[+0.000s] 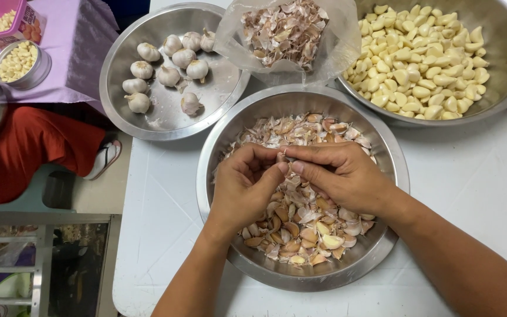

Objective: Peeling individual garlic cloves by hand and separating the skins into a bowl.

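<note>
Head view, looking straight down. Left hand and right hand meet over the near steel bowl, fingertips pinched together on a small garlic clove with papery skin on it; both hands closed on it, held just above the bowl's contents. The bowl holds a heap of loose skins and unpeeled cloves. It sits on a white bench.

Behind it, left: a second steel bowl with whole garlic bulbs scattered toward its far side. Centre back: a clear plastic bag filled with discarded skins, resting between the bowls. Right back: a large steel bowl piled with peeled cloves.

Far left, off the bench: a purple cloth carrying a small round tin and a pink container, both with peeled cloves. Another person in red clothing sits below it.
</note>
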